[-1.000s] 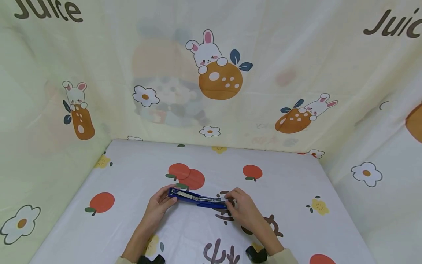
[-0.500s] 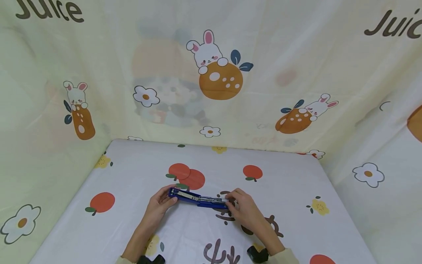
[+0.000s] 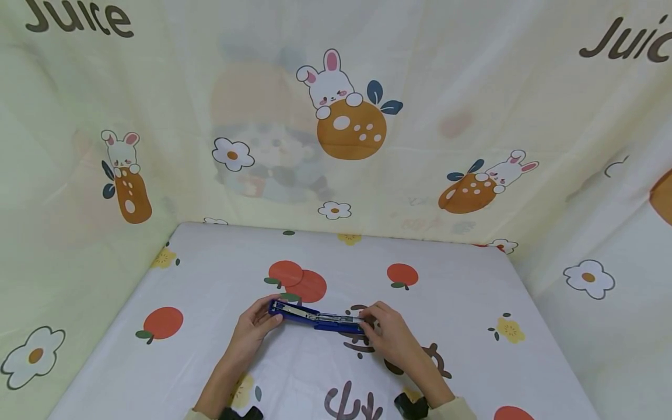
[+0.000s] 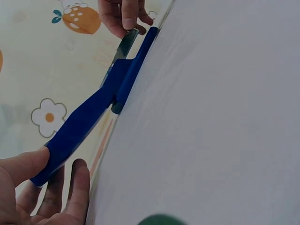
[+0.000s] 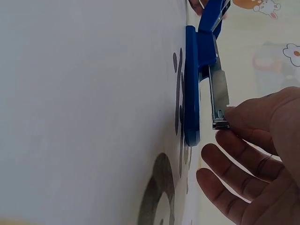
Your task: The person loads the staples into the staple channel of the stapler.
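Blue stapler folded back between two hands

Nearest, pale sleeves [image 3: 452,409] enter from the bottom edge, with a black device [image 3: 411,406] at each wrist and a brown cactus print [image 3: 343,402] on the white tabletop between them. Farther in, the left hand [image 3: 254,322] grips the far end of the stapler's blue cover [image 4: 77,129], thumb on one side and fingers on the other. The right hand [image 3: 387,331] pinches the tip of the metal rail [image 5: 219,91] with thumb and forefinger, its other fingers loosely bent. The stapler [image 3: 315,319] lies between the hands: its blue base [image 5: 191,93] is on the table [image 3: 457,315], the rail stands apart from the base at the tip, and the cover tilts up toward the left hand. Just beyond are printed red fruits [image 3: 307,286]. Behind the table hangs a pale cloth [image 3: 420,175] printed with rabbits, oranges and flowers.
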The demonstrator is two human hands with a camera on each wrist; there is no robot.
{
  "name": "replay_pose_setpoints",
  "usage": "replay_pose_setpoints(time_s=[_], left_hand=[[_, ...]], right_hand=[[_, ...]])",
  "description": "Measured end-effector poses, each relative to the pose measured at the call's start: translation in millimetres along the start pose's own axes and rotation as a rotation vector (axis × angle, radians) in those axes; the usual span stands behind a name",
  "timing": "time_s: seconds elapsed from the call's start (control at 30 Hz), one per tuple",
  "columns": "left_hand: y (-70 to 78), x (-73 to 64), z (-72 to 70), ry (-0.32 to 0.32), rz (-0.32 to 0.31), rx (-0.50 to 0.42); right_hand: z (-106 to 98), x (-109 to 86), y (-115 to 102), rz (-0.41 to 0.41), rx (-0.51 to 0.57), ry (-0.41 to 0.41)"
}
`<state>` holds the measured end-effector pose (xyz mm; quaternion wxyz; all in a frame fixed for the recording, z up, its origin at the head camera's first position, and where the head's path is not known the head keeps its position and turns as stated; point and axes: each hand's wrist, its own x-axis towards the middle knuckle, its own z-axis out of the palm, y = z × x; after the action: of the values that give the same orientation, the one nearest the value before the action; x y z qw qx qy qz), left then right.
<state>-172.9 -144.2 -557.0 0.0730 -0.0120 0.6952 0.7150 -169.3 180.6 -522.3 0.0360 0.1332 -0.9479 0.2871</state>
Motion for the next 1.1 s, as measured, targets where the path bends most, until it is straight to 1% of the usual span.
replay_pose_setpoints(time_s=[0.1,0.2,0.53,0.87,1.1], left_hand=[[-0.5,0.3,-0.2,0.003,0.002,0.009],[-1.0,0.6,-0.4,0.000,0.001,0.000],[-0.8,0.8,0.3,0.008,-0.016,-0.008],[-0.4,1.0,-0.1,0.003,-0.006,-0.011],[-0.6,0.9,0.6,0.001,-0.005,-0.009]], right_hand=[[-0.2,-0.5,0.7,-0.015,0.000,0.003],[-0.3,-0.6,1.2,-0.018,0.003,0.005],[0.1,0.1,1.8,-0.001,0.014,-0.004],[3.4,-0.7,3.2,0.034,0.036,-0.037],[5.3,-2.2,5.8,0.023,0.064,-0.030]])
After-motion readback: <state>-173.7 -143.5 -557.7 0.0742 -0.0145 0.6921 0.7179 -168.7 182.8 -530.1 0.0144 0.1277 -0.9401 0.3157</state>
